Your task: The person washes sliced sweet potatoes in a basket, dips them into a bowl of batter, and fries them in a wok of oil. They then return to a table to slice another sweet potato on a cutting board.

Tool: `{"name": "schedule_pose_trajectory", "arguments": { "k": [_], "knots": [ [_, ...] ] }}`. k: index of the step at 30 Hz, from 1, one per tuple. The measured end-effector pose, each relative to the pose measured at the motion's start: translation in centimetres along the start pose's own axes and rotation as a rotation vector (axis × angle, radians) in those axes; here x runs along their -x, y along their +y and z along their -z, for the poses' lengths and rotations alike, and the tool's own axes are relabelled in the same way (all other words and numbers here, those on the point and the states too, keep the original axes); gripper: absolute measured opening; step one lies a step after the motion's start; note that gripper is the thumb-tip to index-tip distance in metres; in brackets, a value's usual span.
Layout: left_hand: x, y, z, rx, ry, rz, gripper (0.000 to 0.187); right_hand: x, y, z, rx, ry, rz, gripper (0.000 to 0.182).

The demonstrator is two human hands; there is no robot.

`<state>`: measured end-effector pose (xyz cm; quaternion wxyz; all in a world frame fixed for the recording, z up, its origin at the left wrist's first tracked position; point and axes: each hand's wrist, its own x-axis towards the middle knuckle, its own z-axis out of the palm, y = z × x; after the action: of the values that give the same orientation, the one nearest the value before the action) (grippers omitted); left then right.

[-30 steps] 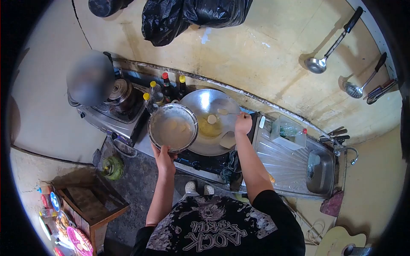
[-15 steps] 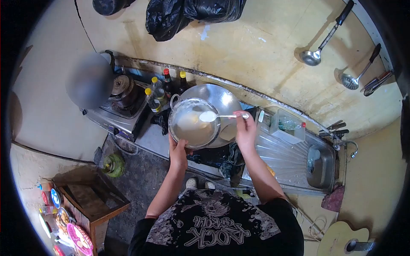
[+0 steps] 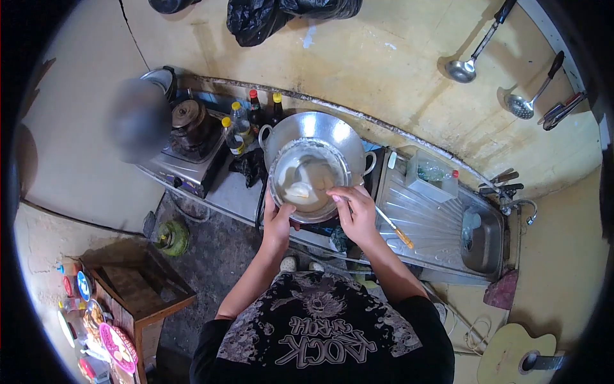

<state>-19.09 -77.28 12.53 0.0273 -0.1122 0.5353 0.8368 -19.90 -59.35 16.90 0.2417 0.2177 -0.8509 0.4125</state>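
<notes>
A round metal bowl [image 3: 282,203] of pale, milky liquid [image 3: 318,203] is tilted toward me in front of the large wok [image 3: 345,128]. My left hand [image 3: 277,224] is closed on its lower left rim, thumb on top and fingers beneath. Closed fingers of my right hand [image 3: 357,214] pinch the handle of a metal spoon, whose head [image 3: 297,190] is low in the bowl by a pale lump. The exact edge between spoon and lump is hard to make out. Behind my right hand lies a long utensil with a brown-tipped handle [image 3: 403,237].
Left of the wok stand several bottles [image 3: 238,121], a black plastic bag [image 3: 248,168] and a stove [image 3: 185,168] with a kettle [image 3: 190,121]. To the right are a ribbed drainboard [image 3: 416,224], a plastic container [image 3: 432,182] and a sink [image 3: 484,246]. Ladles [image 3: 462,70] hang above.
The spoon has gone from above the bowl down into it, as my right hand moved left and lower. The bowl has shifted slightly right, and the view has tilted a little.
</notes>
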Motion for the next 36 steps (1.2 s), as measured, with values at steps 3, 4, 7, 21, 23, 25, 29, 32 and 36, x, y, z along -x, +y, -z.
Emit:
{"name": "schedule_pose_trajectory", "arguments": {
  "k": [3,4,7,21,23,25,29,32,36],
  "knots": [
    [0.1,-0.3,0.5,0.005,0.01,-0.009,0.075,1.0,-1.1,1.1,-0.005,-0.077,0.066,0.013],
    [0.3,-0.3,0.5,0.011,0.006,-0.013,0.075,1.3,-1.4,1.5,-0.012,-0.061,0.069,0.013],
    [0.9,0.0,0.3,0.02,-0.009,-0.031,0.073,2.1,-2.1,1.9,-0.021,-0.048,0.08,0.012],
    [3.2,0.1,-0.4,-0.036,-0.008,-0.059,0.069,2.4,-2.0,2.0,0.1,0.154,-0.123,0.008],
    [3.4,0.1,-0.5,-0.046,-0.009,-0.082,0.069,2.7,-2.0,1.4,0.051,0.147,-0.247,0.008],
    [3.5,0.0,-0.5,-0.047,-0.009,-0.082,0.069,3.0,-1.4,0.7,-0.062,0.146,-0.377,0.008],
    [3.5,-0.3,-0.2,-0.045,-0.007,-0.069,0.07,3.6,-0.5,-0.1,-0.376,0.192,-0.544,0.011],
    [3.6,-0.2,-0.2,-0.044,-0.006,-0.073,0.07,3.8,-0.4,-0.3,-0.408,0.262,-0.469,0.012],
    [3.5,0.2,-0.2,-0.062,-0.001,-0.063,0.07,3.9,-0.3,0.4,-0.35,0.143,-0.452,0.012]
  ]
}}
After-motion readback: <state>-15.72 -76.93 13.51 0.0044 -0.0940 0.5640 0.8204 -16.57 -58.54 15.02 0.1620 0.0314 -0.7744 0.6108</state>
